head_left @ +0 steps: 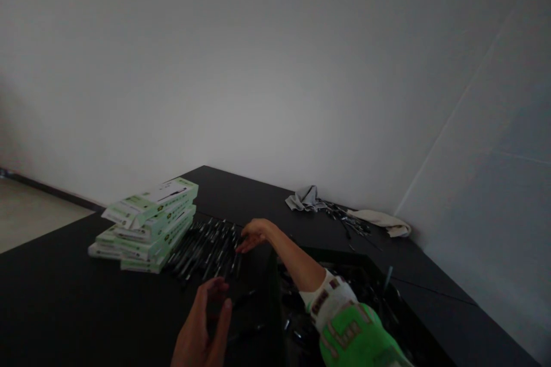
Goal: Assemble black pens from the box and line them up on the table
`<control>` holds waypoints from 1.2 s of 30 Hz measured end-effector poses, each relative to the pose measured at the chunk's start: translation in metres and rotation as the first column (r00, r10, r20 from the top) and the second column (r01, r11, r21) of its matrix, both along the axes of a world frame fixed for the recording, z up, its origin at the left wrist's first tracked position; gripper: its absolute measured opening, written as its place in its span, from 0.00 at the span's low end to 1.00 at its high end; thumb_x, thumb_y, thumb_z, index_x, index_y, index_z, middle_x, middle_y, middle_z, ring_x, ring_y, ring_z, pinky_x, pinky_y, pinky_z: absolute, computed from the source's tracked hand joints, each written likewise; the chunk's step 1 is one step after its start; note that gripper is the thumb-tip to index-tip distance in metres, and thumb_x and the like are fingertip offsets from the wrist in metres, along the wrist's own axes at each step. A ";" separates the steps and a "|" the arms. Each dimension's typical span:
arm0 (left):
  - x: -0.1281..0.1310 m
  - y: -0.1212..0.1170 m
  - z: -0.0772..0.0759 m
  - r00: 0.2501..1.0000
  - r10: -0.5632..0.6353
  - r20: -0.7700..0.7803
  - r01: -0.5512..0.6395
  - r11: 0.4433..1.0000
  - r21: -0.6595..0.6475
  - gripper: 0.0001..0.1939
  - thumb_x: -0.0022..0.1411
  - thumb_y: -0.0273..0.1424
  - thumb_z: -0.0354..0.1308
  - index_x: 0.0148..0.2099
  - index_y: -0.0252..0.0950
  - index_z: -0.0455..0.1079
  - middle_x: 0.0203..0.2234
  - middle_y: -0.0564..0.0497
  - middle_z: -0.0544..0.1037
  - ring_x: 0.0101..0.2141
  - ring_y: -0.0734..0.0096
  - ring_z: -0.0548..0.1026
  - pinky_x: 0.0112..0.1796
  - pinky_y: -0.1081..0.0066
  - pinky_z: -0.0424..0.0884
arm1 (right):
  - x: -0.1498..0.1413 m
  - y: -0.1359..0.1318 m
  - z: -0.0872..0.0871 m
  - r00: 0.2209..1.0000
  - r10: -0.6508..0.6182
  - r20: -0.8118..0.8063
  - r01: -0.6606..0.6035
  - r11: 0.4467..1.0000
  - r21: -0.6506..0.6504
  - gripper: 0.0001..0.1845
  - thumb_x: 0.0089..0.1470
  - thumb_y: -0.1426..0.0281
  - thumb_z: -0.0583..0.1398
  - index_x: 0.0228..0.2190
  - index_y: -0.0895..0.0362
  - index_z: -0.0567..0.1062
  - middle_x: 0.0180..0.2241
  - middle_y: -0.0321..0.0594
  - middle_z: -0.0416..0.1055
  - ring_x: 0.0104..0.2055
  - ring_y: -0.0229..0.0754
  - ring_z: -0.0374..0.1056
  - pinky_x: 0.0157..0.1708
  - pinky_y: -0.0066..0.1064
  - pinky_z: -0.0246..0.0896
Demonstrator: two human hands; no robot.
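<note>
Pens (pixel 204 249): black pile on the counter (pixel 86 304), just beside the green boxes (pixel 144 229).
Right hand (pixel 253 235): at the edge of the pile, cannot tell if grip is apart or together.
Left hand (pixel 200 321): near the pile, grip apart, holding nothing.

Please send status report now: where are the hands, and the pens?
Right hand at edge of black pens, grip unclear. Left hand open, above dark table. Green-and-white boxes stacked beside pens.
</note>
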State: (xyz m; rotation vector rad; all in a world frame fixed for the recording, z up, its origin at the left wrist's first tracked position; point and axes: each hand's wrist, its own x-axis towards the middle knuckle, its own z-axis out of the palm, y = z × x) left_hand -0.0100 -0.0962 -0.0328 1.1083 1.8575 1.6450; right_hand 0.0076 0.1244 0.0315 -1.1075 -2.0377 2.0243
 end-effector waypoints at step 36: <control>0.039 0.040 0.004 0.830 -0.413 -0.376 0.408 0.908 -0.097 0.19 0.63 0.43 0.44 0.51 0.38 0.60 0.43 0.43 0.74 0.43 0.58 0.74 0.44 0.54 0.70 | 0.267 -0.060 0.009 0.820 0.080 0.567 -0.539 0.445 0.715 0.15 0.52 0.67 0.57 0.41 0.56 0.76 0.44 0.49 0.73 0.50 0.55 0.66 0.53 0.54 0.45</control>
